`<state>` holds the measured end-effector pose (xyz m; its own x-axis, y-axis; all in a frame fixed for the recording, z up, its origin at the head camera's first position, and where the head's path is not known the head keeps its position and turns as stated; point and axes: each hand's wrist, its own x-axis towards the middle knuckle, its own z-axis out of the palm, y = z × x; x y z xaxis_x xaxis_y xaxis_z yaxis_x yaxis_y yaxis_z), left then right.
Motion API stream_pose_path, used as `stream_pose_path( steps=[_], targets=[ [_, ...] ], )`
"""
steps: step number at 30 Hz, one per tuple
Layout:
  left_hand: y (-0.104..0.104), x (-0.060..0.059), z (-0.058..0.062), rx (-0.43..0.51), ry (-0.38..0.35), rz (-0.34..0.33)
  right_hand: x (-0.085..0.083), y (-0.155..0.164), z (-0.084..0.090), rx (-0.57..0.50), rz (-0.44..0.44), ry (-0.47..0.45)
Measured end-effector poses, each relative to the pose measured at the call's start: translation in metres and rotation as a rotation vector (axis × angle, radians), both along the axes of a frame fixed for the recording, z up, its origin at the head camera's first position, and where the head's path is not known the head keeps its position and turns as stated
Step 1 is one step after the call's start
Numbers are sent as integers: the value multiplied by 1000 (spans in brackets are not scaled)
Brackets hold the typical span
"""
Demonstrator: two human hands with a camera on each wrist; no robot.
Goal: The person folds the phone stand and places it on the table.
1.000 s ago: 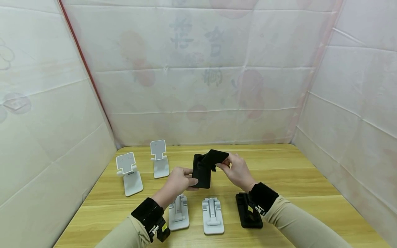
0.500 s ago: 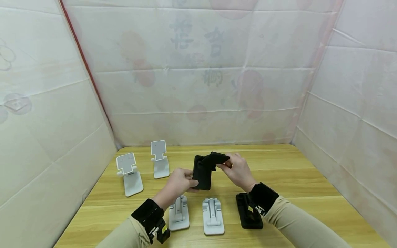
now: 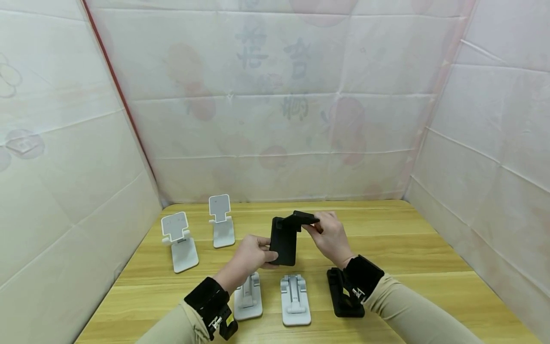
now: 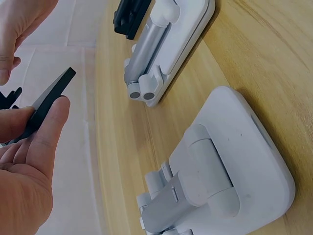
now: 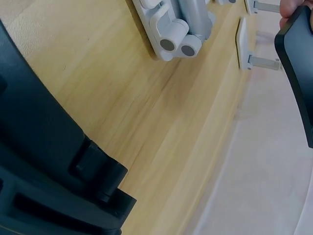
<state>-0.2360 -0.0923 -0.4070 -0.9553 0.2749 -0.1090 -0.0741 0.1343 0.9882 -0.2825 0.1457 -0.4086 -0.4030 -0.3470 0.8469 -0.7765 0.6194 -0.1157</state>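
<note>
Both hands hold a black phone stand (image 3: 283,244) above the table in the head view. The left hand (image 3: 251,254) pinches its flat base between thumb and fingers, as the left wrist view also shows on the dark base edge (image 4: 49,98). At the upper plate (image 3: 299,218), the right hand (image 3: 330,237) grips the right end; that plate is angled away from the base. In the right wrist view only part of the black base (image 5: 298,63) shows at the right, with a few left fingertips, and the right hand is out of sight.
Two folded white phone stands (image 3: 248,298), (image 3: 295,301) lie at the front, beside a folded black phone stand (image 3: 345,296) under the right wrist. Two unfolded white stands (image 3: 184,251), (image 3: 222,229) stand at the back left. Fabric walls (image 3: 275,119) enclose the wooden table (image 3: 399,267).
The upper plate has tilted until it appears nearly edge-on. The black stand and left hand have shifted slightly right and down, while the right hand keeps its grip.
</note>
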Motion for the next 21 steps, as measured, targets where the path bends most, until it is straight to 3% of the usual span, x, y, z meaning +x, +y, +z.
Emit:
stream_pose_path(
  steps=[6,16,21],
  targets=[
    [0,-2,0,1,-1,-4,0,0,-1,-7,8,17],
    [-6,-7,-4,-3,-25,53,4,-5,2,43,1,-103],
    [-12,-8,-3,10,-10,75,4,-5,7,76,12,-100]
  ],
)
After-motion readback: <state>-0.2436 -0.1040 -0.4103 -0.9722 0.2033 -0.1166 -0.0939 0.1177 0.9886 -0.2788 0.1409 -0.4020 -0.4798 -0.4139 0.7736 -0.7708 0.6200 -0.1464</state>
